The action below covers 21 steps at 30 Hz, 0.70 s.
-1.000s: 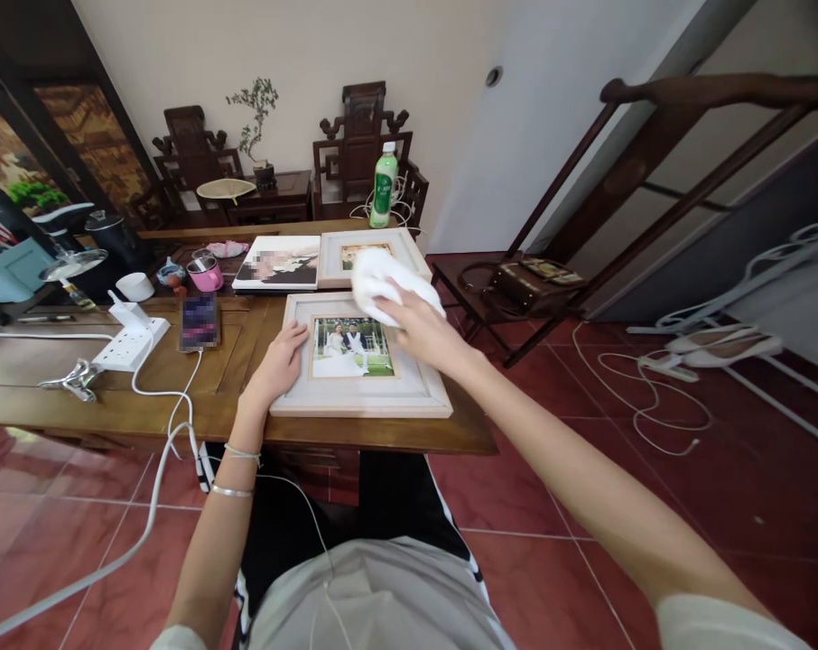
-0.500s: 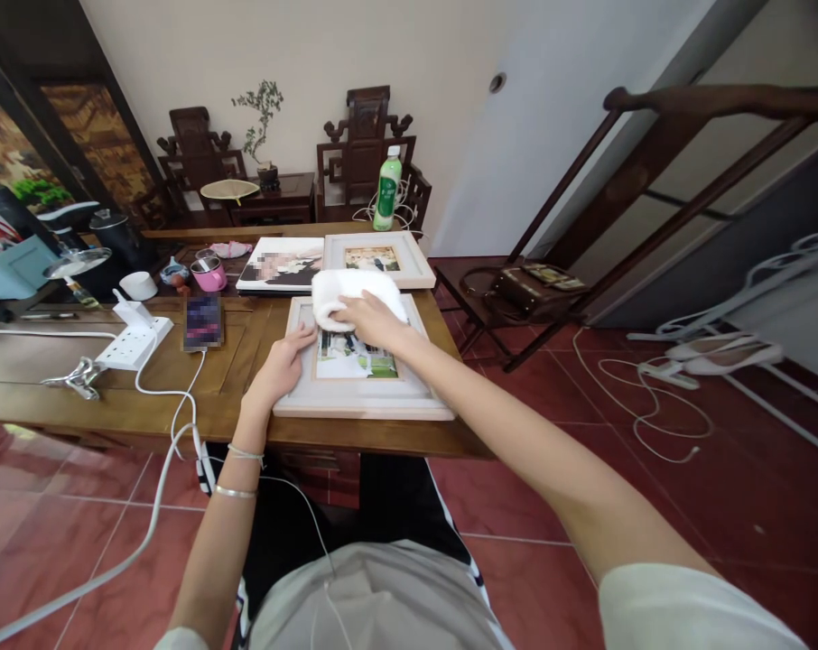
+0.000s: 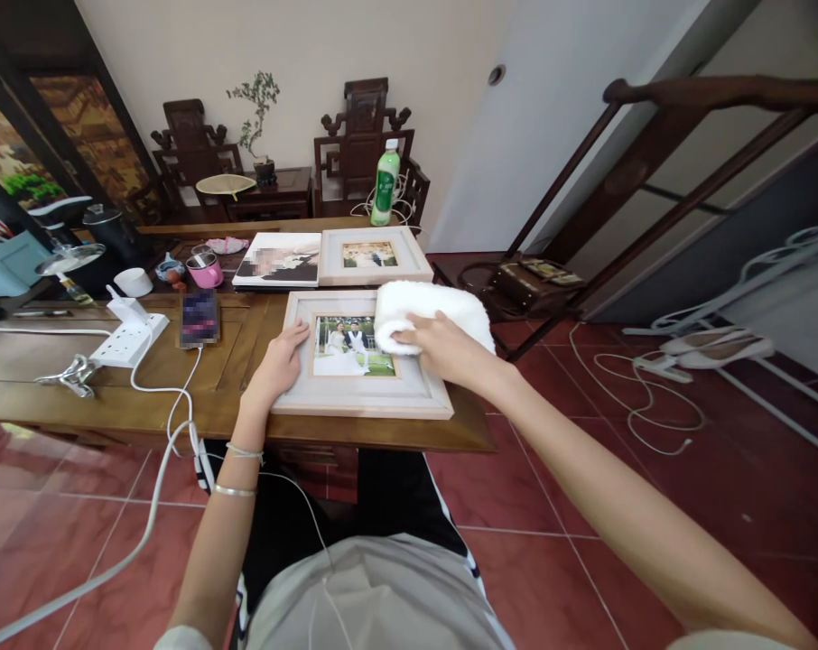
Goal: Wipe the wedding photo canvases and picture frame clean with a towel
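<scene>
A light wooden picture frame lies flat near the table's front edge, with a photo of two people behind its pane. My left hand rests against its left side, fingers stretched over the border. A folded white towel is gripped in my right hand, its fingers pressed into the cloth. The towel covers the frame's upper right part and sticks out past its right side. Behind lie a second picture frame and a white photo panel, side by side.
On the wooden table to the left are a phone, a white power strip with cables, a pink cup and tea things. A green bottle stands at the back. A dark chair is at the right.
My right hand has moved the towel to the right, from the frame's top middle to its right side, uncovering the photo. My left hand stays at the frame's left side.
</scene>
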Each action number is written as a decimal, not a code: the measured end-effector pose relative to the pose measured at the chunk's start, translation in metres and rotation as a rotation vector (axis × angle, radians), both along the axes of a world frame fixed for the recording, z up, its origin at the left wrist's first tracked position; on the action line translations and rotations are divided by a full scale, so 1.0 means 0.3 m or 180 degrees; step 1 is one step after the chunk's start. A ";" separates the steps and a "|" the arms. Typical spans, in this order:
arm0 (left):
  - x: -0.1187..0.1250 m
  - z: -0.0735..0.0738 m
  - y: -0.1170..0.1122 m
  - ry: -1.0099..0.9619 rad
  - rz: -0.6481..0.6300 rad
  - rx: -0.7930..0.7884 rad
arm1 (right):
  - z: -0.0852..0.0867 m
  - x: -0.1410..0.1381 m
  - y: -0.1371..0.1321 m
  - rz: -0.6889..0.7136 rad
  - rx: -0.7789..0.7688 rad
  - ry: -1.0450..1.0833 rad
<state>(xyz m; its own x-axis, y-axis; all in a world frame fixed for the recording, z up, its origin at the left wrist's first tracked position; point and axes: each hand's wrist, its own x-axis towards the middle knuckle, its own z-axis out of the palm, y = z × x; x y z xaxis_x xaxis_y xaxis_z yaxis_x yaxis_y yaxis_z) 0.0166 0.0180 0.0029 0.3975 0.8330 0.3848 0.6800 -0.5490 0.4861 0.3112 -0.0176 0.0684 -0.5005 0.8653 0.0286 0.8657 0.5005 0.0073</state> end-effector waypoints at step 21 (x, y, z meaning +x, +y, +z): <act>-0.011 -0.002 0.003 0.0016 -0.0128 -0.0109 | -0.042 -0.027 0.156 -0.0427 0.0254 0.0068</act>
